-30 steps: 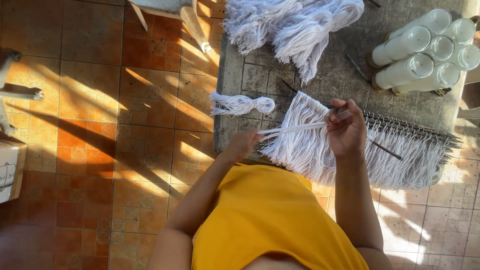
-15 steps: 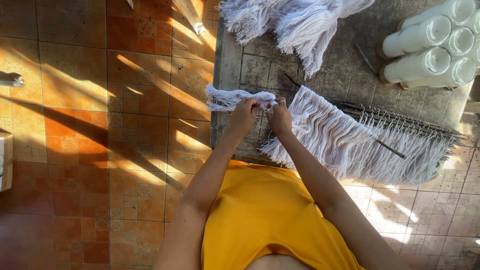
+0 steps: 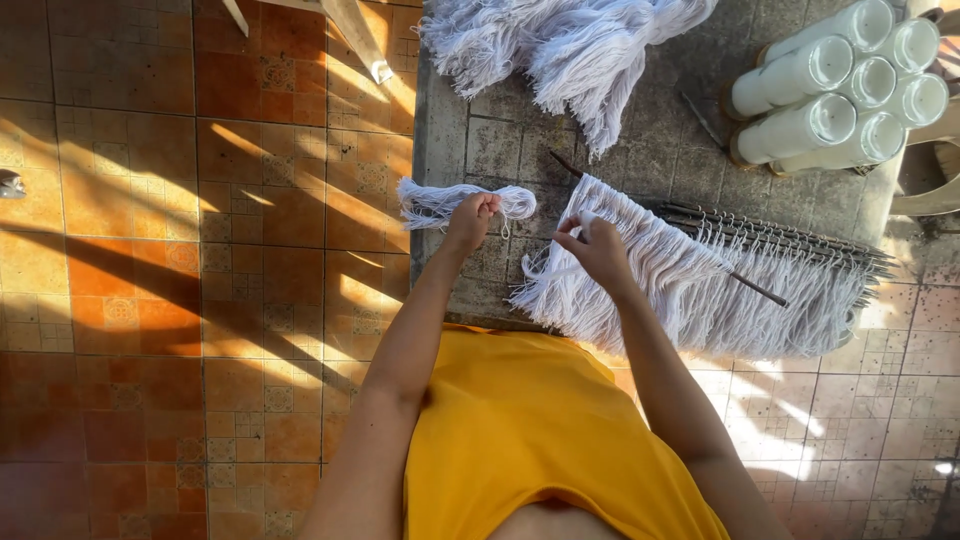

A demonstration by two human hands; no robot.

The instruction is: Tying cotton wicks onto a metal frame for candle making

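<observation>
Left hand (image 3: 473, 213) grips yarn bundle (image 3: 440, 203) at slab edge; right hand (image 3: 597, 250) pinches strand (image 3: 548, 271).

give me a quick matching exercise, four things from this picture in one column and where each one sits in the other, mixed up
Things
1. small yarn bundle
2. white cylinders
3. fringe of strands on rods
4. big yarn heap

Places
A. stacked on their sides at the top right of the slab
B. at the top edge of the slab, middle of the view
C. under the left hand, near the slab's left edge
D. spread across the slab, by the right hand

Pairs: 1-C, 2-A, 3-D, 4-B
</observation>
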